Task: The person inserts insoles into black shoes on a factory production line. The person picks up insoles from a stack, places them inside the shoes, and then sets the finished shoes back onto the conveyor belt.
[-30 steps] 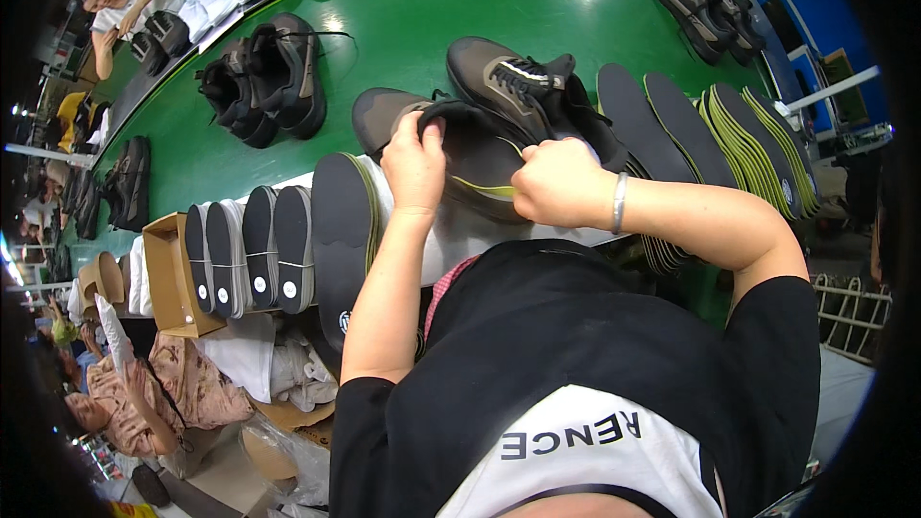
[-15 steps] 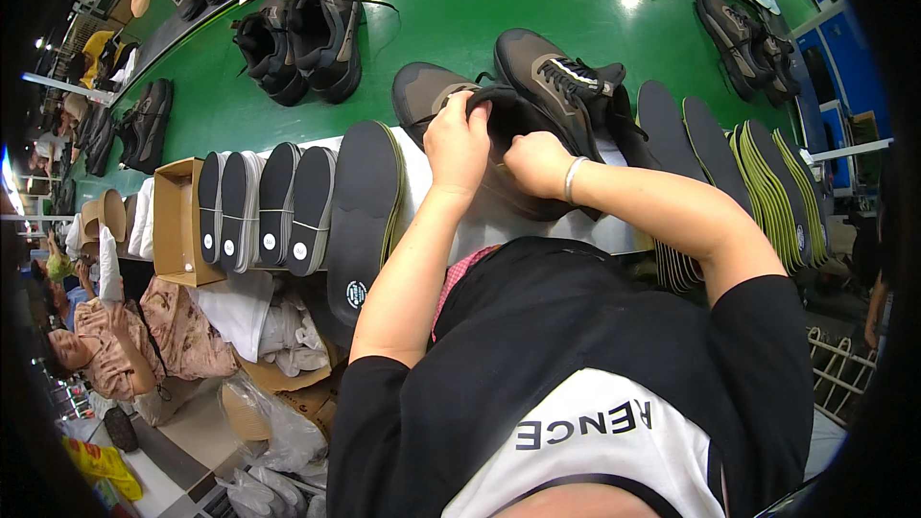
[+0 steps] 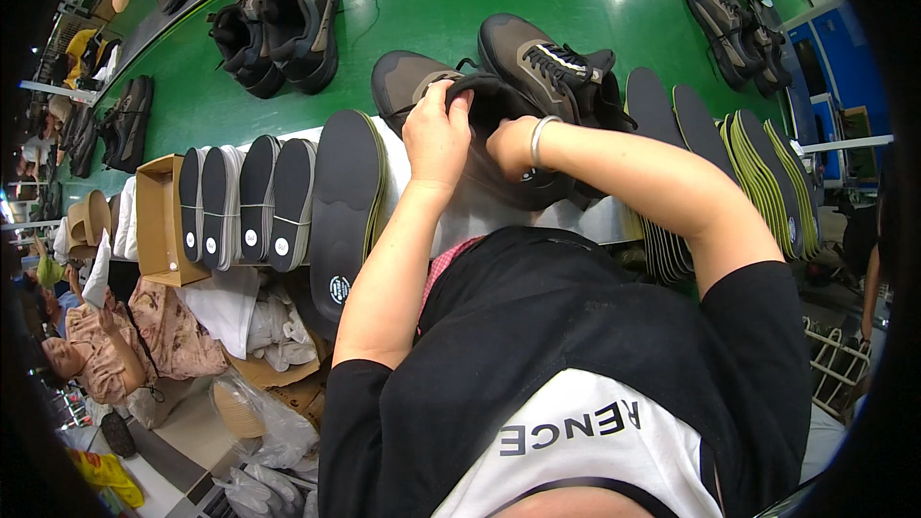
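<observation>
A brown and black sneaker is tilted toward me on the pale bench edge. My left hand is closed on its padded tongue, holding the opening back. My right hand, with a silver bangle at the wrist, reaches into the shoe with curled fingers. Under it shows the heel end of a dark insole with a white mark; the fingertips are partly hidden. The matching laced sneaker lies just beyond, to the right.
Stacked black insoles with green undersides lie left, more right. Banded insole bundles stand beside an open cardboard box. Other sneaker pairs sit on the green surface. A person works at left.
My right hand has moved left and deeper into the shoe, and the insole's marked heel now shows below it. The left hand keeps its hold. The whole view has shifted slightly.
</observation>
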{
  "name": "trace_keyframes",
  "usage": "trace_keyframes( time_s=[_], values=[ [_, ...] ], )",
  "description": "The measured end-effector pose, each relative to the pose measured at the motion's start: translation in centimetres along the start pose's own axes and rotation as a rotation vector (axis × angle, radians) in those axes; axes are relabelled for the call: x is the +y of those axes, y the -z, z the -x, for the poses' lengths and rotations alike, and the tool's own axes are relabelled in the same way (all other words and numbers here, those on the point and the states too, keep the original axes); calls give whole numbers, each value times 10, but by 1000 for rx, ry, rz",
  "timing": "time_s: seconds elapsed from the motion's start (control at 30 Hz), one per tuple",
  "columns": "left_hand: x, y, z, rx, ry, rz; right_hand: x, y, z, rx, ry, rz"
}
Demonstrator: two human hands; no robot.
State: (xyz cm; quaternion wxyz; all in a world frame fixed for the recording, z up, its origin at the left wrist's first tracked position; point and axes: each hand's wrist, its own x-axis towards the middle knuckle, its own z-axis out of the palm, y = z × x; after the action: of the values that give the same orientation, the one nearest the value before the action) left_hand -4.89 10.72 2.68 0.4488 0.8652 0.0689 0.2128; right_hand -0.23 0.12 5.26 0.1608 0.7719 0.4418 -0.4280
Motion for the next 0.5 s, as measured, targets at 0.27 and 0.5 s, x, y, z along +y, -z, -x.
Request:
trace_keyframes(
  time_s=[0.27, 0.5],
  values=[
    [0, 0, 0, 1, -3, -11, -9, -29, -9, 247, -204, 149],
    [-1, 4, 2, 0, -9, -13, 2, -9, 20, -181, 142, -234]
  ],
)
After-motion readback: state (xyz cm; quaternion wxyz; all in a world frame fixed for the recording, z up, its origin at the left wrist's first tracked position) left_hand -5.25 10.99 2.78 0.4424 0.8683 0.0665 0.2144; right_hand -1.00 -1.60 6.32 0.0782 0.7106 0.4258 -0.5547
